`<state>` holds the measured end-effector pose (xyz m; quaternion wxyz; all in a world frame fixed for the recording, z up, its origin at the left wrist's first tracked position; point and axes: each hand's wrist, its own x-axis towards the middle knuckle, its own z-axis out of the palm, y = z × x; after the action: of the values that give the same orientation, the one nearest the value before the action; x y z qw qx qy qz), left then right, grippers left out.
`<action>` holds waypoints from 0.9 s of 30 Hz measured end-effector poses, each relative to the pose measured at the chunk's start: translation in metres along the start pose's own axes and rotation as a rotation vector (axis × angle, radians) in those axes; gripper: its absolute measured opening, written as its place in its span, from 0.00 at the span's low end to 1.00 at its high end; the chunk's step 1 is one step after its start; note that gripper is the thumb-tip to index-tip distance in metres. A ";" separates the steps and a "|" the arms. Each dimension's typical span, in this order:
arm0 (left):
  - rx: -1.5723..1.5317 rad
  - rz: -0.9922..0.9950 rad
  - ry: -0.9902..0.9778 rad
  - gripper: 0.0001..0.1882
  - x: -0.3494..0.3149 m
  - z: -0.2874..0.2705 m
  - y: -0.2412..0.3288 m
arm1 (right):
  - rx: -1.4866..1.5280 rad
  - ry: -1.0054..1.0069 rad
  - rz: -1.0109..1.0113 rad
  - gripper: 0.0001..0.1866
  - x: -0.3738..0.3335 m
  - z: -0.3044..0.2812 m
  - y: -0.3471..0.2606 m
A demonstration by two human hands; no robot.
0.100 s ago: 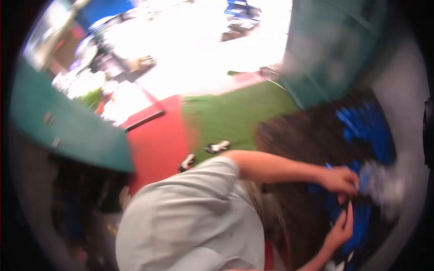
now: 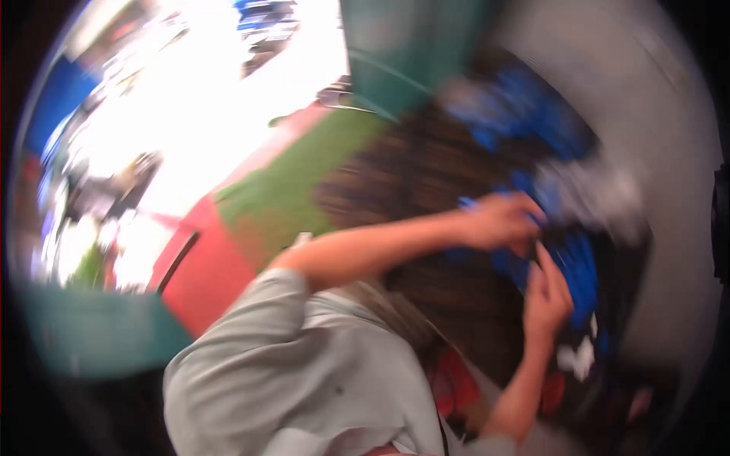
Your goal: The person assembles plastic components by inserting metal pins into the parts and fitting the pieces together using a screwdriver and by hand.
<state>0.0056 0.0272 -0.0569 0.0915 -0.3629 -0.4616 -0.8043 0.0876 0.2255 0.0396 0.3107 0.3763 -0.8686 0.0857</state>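
Observation:
Over a dark brown surface (image 2: 380, 178) strewn with blue things, my two hands nearly meet. My left hand (image 2: 502, 220), its arm stretched across to the right, has curled fingers. Bits of blue show at its edges, but what lies in its grip is blurred. Just below and to the right of it, my right hand (image 2: 547, 296) points upward with thumb and fingers close together near the left fingertips. Anything small between them cannot be made out. Blue pieces (image 2: 579, 277) lie beyond the right hand. A whitish, see-through crumpled plastic thing (image 2: 601, 194) sits past the left hand.
More blue pieces (image 2: 525, 106) lie farther back, near a grey wall (image 2: 669, 228). A green metal panel (image 2: 418, 45) stands at the far side, beside green matting (image 2: 285, 182) and red flooring (image 2: 205, 266). A small white scrap (image 2: 578, 357) is near my right forearm.
The whole view has swung to the right, so the surface and both hands sit farther left and higher in the picture. The hands keep nearly the same pose, close together.

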 end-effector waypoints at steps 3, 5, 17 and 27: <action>0.164 -0.607 -0.076 0.18 -0.191 -0.042 0.081 | 0.284 0.025 0.473 0.21 -0.120 0.081 -0.184; 0.242 -0.627 -0.059 0.16 -0.196 -0.099 0.062 | 0.313 0.087 0.443 0.21 -0.116 0.162 -0.168; 0.269 -0.671 -0.033 0.17 -0.195 -0.047 0.048 | 0.326 0.040 0.377 0.27 -0.156 0.136 -0.137; 0.267 -0.678 -0.045 0.17 -0.196 -0.045 0.037 | 0.554 0.001 0.501 0.26 -0.159 0.132 -0.131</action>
<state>0.1419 -0.0666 -0.1764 -0.1440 -0.1919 -0.6586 -0.7132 0.2012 0.1787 -0.1721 0.1669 0.2218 -0.8774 0.3913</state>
